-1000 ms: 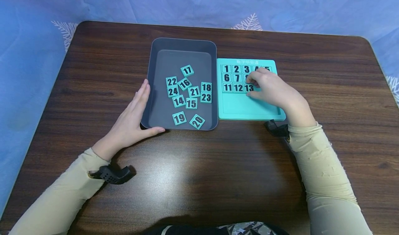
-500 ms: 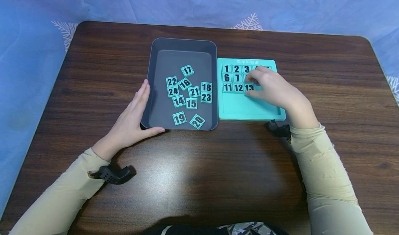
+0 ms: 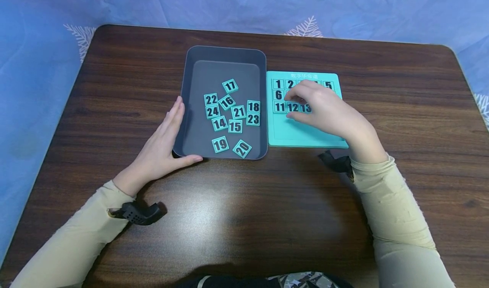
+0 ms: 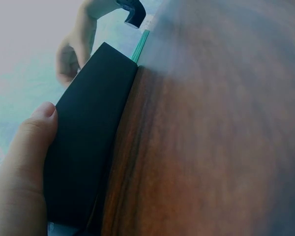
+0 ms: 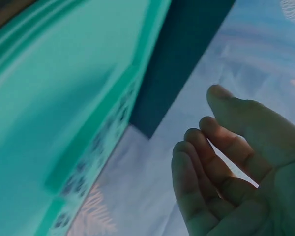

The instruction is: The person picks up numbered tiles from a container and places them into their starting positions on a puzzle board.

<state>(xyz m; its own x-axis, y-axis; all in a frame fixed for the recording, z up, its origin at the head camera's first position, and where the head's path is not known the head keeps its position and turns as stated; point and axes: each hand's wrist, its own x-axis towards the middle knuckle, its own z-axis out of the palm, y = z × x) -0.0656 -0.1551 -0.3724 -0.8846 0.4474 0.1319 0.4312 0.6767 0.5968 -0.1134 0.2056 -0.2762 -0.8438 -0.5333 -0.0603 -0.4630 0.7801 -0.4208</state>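
A dark grey tray (image 3: 225,69) holds several loose numbered tiles, among them tile 17 (image 3: 230,86) and tile 20 (image 3: 242,149). My left hand (image 3: 154,156) rests on its near left corner, fingers straight along the side. In the left wrist view the thumb (image 4: 27,157) lies against the tray's dark wall (image 4: 88,132). Beside the tray lies a turquoise number-puzzle board (image 3: 290,131), with tiles in rows from 1 to 13 at its far side. Above the board hovers my right hand (image 3: 324,111), hiding some middle tiles. The right wrist view shows nothing between its thumb and bent fingers (image 5: 231,142).
Tray and board stand side by side, edges meeting, on a dark wooden table (image 3: 244,203). Blue cloth (image 3: 229,7) with white leaf prints hangs behind the far edge. A black wrist camera (image 3: 141,213) sits on the left wrist, another (image 3: 336,160) on the right.
My right hand has shifted left across the board, from around tile 13 toward the tray, uncovering tile 5. The left hand and the tray have stayed in place.
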